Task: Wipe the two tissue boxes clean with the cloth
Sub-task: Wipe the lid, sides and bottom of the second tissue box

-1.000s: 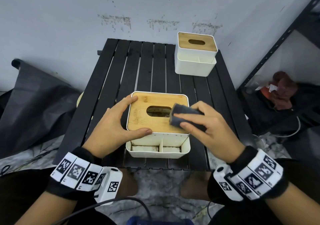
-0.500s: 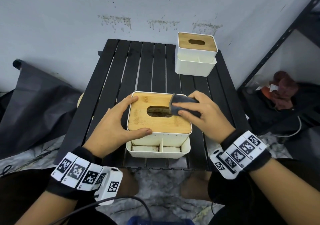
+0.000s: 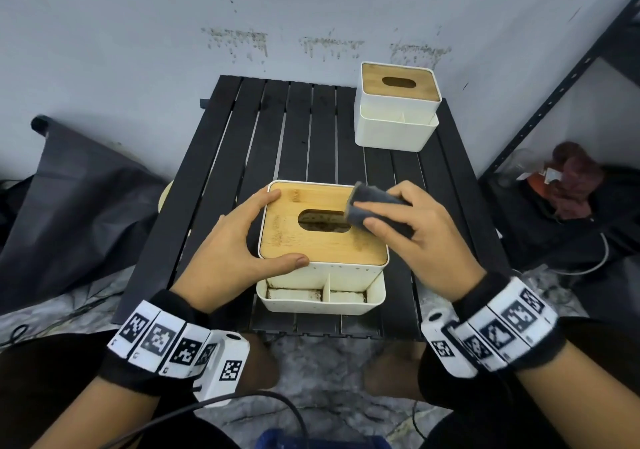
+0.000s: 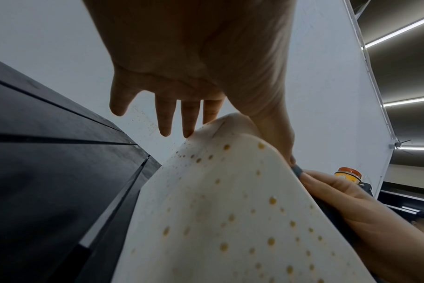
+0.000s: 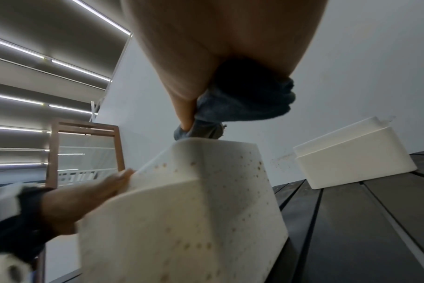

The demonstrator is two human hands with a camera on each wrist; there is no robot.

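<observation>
The near tissue box [image 3: 322,241], white with a bamboo lid and an oval slot, stands at the table's front edge; brown specks dot its sides [image 4: 230,220] [image 5: 194,210]. My left hand [image 3: 242,248] holds its left side, the thumb along the front edge and a finger on the far left corner. My right hand [image 3: 415,227] grips a folded dark grey cloth [image 3: 370,206] [image 5: 242,103] and presses it on the lid's far right corner. A second, similar tissue box [image 3: 398,106] [image 5: 351,153] stands at the table's far right corner, untouched.
The black slatted table [image 3: 301,137] stands against a stained grey wall. A dark metal shelf frame [image 3: 554,88] rises on the right, with reddish cloth [image 3: 571,178] on the floor beside it. Dark sheeting [image 3: 69,189] lies on the left. Cables run over the floor near my knees.
My right hand has slid the cloth from the lid's front right edge to its far right corner. The left hand and the box have stayed put.
</observation>
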